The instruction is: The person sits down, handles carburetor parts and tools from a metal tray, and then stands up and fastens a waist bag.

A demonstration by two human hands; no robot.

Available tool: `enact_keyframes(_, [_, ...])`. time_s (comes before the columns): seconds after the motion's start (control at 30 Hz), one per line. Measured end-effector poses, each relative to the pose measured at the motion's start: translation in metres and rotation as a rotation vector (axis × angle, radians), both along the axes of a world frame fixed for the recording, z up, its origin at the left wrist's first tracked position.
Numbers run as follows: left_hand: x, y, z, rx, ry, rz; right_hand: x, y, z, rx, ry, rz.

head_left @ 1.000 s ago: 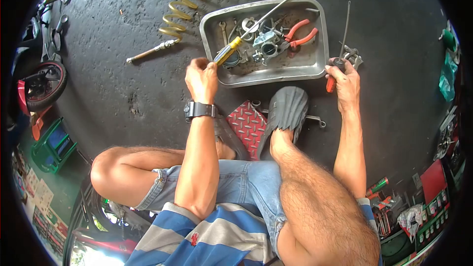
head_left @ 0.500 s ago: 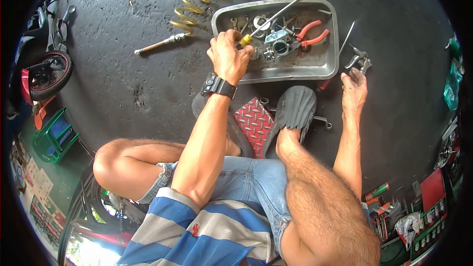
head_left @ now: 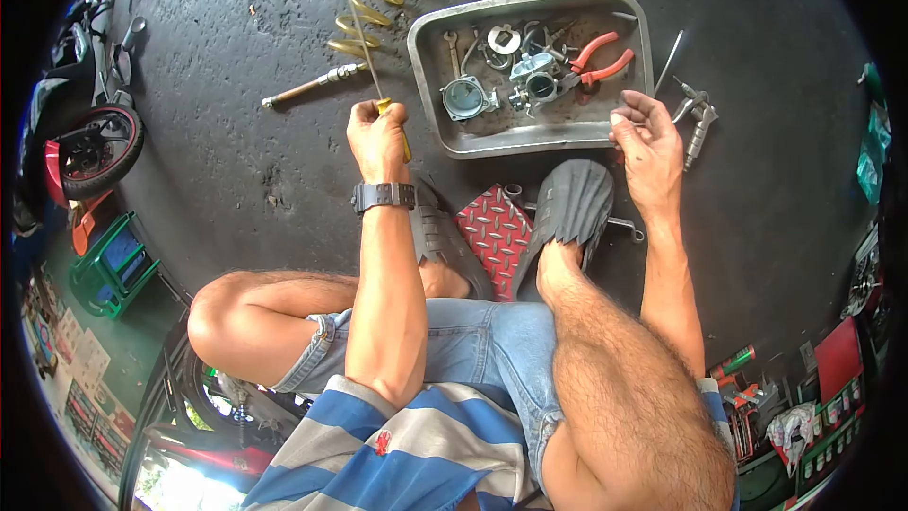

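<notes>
Left hand, head view: the left hand (head_left: 378, 144) is gripping a yellow-handled screwdriver (head_left: 384, 106), its fingers curled firmly round the handle.
Screwdriver: it is pointing away from the body, left of the metal tray (head_left: 530, 145) and apart from it; its long shaft is crossing the coiled hose (head_left: 345, 47) in view, touching or not I cannot tell.
Right hand: the right hand (head_left: 651, 151) is hovering by the tray's near right corner, thumb and fingers loosely parted, apparently holding nothing.
Tray contents: a carburettor-like body (head_left: 540, 85), a round metal cup (head_left: 464, 96) and red-handled pliers (head_left: 607, 67) are lying loose inside.
Right-hand floor: an air gun (head_left: 698, 135) is lying just beside the right hand.
Shaft care: such length is probably magnifying every wrist turn, so watching the tip is mattering more than squeezing harder.
</notes>
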State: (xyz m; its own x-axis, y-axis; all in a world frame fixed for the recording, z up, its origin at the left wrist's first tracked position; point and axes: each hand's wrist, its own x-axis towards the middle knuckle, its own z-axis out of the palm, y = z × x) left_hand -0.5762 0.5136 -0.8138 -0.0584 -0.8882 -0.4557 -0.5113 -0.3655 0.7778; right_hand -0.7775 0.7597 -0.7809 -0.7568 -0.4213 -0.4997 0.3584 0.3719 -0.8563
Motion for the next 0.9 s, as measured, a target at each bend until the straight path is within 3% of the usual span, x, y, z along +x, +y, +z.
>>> enact_keyframes(0.23, [0.012, 0.008, -0.021, 0.113, 0.004, 0.107, 0.009, 0.002, -0.001, 0.056, 0.008, 0.031])
enact_keyframes(0.33, [0.014, 0.008, -0.025, 0.114, -0.130, 0.098, 0.006, 0.002, 0.002, 0.077, 0.014, 0.048])
enact_keyframes(0.53, [0.001, 0.010, -0.018, -0.220, -0.261, -0.088, 0.002, -0.001, 0.006, 0.070, 0.010, 0.075])
enact_keyframes(0.67, [-0.033, 0.023, 0.001, 0.032, 0.099, -0.339, 0.003, -0.003, 0.009, 0.085, 0.039, 0.096])
enact_keyframes(0.83, [-0.073, 0.062, 0.023, 0.452, 0.134, -0.387, 0.006, -0.005, 0.011, 0.075, 0.043, 0.107])
enact_keyframes(0.9, [-0.077, 0.074, 0.018, 0.474, 0.103, -0.344, 0.006, -0.004, 0.013, 0.080, 0.025, 0.111])
